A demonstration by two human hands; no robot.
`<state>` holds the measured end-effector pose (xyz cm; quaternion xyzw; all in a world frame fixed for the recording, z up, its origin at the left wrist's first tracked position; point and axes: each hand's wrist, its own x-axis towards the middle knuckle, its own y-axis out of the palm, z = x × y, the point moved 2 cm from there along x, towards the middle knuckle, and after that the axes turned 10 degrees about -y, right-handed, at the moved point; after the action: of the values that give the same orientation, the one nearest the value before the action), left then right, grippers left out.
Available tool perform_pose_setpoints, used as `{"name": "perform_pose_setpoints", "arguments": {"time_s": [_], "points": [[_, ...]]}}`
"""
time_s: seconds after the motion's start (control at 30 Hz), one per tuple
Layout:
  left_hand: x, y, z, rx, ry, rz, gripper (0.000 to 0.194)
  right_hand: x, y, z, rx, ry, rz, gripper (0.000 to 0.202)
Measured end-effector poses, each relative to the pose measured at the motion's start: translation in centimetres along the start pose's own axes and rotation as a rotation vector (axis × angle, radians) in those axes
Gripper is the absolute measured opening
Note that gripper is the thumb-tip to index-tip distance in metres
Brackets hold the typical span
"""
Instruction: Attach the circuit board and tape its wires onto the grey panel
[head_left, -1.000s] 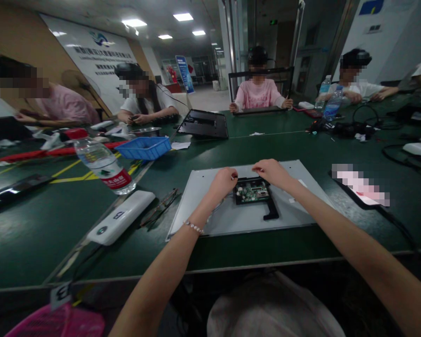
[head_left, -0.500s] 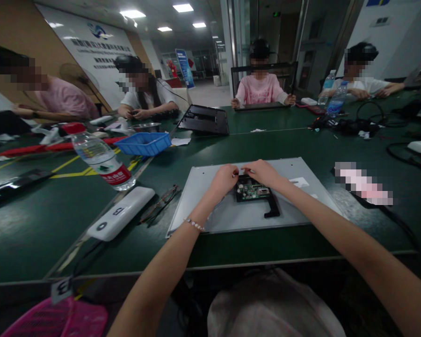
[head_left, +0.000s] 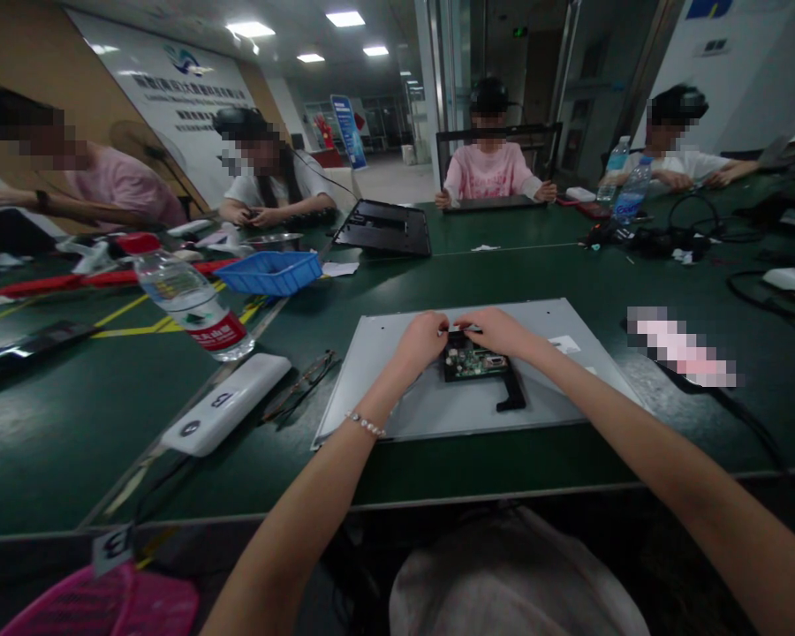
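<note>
Circuit board (head_left: 473, 362), green and seated in a black bracket (head_left: 515, 395), lies on a pale grey panel (head_left: 430, 413), directly below and between the two hands. The panel rests flat on the green desk (head_left: 490, 477). One arm of the bracket extends from the board's near right corner toward the wearer and ends in a short hook.

Left hand (head_left: 425, 337): fingers curled, tips at the far left corner of the bracket. Right hand (head_left: 494, 329): fingers bent inward over the far edge, fingertips close to those of the left. Both appear to be in contact there; whether either grips a part cannot be determined, the fingertips being too small and partly hidden. A beaded bracelet (head_left: 366, 424) is worn on the left wrist.

Right of the right hand, a white label (head_left: 565, 344) is on the panel; farther right, outside the panel, lies a phone (head_left: 682, 353). Left of the left hand, outside the panel, are folded eyeglasses (head_left: 299, 389), then a white oblong device (head_left: 229, 405) and a red-capped bottle (head_left: 195, 305). Beyond the hands to the left is a blue tray (head_left: 270, 276); beyond it, a black cover (head_left: 384, 228).
</note>
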<state>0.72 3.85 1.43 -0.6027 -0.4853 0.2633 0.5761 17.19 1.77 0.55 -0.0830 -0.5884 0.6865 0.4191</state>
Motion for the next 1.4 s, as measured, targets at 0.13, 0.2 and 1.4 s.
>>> {"name": "perform_pose_setpoints", "arguments": {"time_s": [0.13,0.2,1.4], "points": [[-0.3,-0.1,0.0,0.016,0.007,-0.001,0.020,-0.3,-1.4,0.1,0.008,0.025,-0.037,0.033],[-0.4,-0.2,-0.1,0.023,-0.010,-0.010,0.020,-0.7,-2.5,0.1,0.004,0.038,-0.046,0.033],[-2.2,-1.5,-4.6,-0.030,0.370,-0.029,0.025,-8.7,-5.5,-1.4,0.734,0.610,0.122,0.024]]}}
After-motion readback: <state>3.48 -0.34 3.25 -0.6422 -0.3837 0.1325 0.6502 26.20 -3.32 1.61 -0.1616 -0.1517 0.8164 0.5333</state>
